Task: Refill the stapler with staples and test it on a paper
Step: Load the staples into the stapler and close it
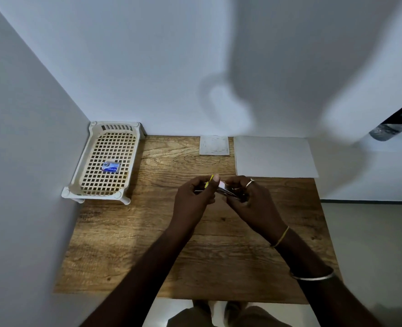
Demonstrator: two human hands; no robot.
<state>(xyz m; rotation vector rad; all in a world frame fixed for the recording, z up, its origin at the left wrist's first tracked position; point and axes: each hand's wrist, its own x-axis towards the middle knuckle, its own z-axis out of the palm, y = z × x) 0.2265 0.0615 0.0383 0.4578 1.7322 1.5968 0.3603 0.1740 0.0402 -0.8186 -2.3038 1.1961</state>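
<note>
Stapler [228, 192], held above the bench [195, 244] between my left hand [193, 197] and right hand [249, 199], both grips closed on it. Small, stiff metal, probably light; hold the body's sides. Paper [275, 156] lies beyond the stapler.

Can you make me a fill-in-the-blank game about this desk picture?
1. The small blue staple box lies in the white ____.
2. Both hands hold the stapler above the wooden ____.
3. The big sheet of paper lies by the wall, on the ____ side of the person.
Missing words: tray; table; right
</note>
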